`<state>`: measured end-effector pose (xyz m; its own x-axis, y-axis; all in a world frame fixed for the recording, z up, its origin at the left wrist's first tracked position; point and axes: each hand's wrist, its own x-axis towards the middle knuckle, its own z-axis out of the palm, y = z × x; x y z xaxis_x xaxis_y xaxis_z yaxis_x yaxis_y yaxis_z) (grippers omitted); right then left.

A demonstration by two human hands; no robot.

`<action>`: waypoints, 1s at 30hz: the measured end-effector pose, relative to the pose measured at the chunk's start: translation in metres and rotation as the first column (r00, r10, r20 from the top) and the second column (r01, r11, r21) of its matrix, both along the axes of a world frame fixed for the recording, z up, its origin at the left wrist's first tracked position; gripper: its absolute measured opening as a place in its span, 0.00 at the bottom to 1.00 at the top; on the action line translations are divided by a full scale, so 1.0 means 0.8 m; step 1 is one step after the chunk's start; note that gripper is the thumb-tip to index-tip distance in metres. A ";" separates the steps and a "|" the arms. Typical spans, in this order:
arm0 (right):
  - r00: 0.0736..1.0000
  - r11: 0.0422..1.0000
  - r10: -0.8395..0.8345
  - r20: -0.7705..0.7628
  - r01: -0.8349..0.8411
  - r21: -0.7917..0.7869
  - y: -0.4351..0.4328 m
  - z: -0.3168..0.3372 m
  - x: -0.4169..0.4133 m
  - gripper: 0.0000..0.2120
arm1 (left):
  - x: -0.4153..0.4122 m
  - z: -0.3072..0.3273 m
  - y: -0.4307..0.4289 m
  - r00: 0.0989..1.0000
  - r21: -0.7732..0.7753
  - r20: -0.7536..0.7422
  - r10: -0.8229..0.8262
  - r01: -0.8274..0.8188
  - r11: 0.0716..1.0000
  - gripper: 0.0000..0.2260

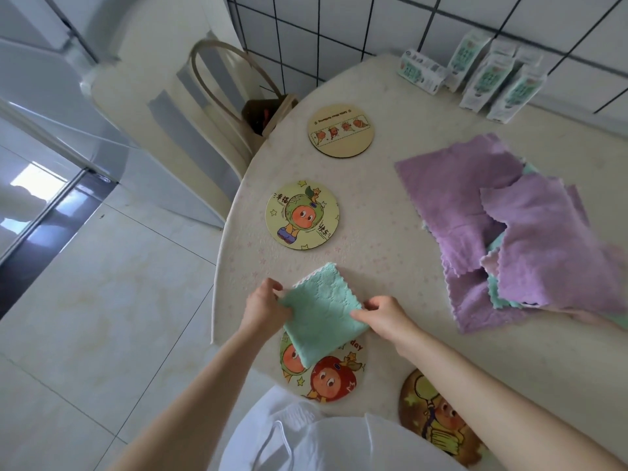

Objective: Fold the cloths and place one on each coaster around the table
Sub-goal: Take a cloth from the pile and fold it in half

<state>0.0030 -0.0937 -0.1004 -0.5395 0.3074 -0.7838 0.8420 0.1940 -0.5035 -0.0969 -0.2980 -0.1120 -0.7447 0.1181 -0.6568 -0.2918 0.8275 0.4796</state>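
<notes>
A folded green cloth (321, 309) is held between both hands just above the table. My left hand (263, 305) grips its left edge and my right hand (385, 317) pinches its right edge. The cloth's near end overlaps a round cartoon coaster (333, 379) near the table's front edge. Three more coasters lie bare: a dark one (438, 419) at the near right, a yellow-green one (302, 214) further along the left edge, and a pale one (341, 130) at the far left. A loose pile of purple and green cloths (509, 232) lies to the right.
The table (390, 205) has a pale patterned cover and a curved left edge. Several small cartons (489, 79) stand against the tiled wall at the back right. A chair (190, 124) stands off the table's far left side, with tiled floor to the left.
</notes>
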 end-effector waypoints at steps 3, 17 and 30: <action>0.999 0.997 0.020 -0.026 -0.022 -0.074 0.009 0.010 -0.007 0.15 | -0.018 0.010 -0.002 0.992 0.026 0.103 -0.070 0.067 0.997 0.12; 0.914 0.915 -0.334 -0.233 0.254 -0.314 0.125 0.061 -0.198 0.06 | -0.232 0.060 0.074 0.869 0.563 0.478 0.128 -0.415 0.715 0.10; 0.756 0.834 -0.548 -0.359 0.460 -0.305 0.223 0.018 -0.385 0.07 | -0.407 0.012 0.215 0.867 0.526 0.222 0.447 -0.492 0.693 0.12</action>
